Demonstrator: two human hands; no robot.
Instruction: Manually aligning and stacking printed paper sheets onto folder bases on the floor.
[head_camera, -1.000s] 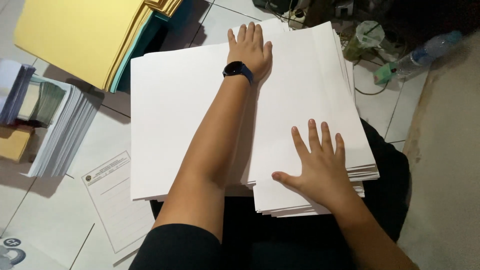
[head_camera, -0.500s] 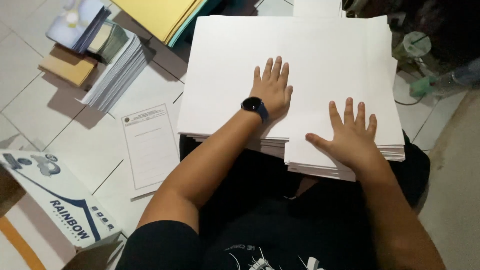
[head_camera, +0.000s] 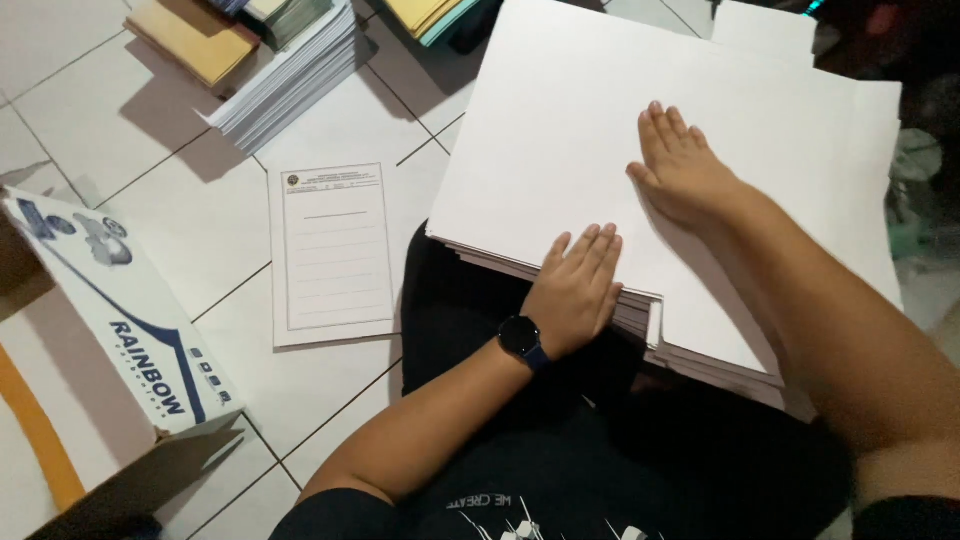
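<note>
While both hands press flat, the white paper stack lies across the person's lap.

Head view: left hand fingers together at the stack's near edge; right hand fingers together on the top sheet. Upper sheets sit offset, so squaring looks unfinished. A printed form lies on the tiled floor. The stack's far corner is cut off.
</note>
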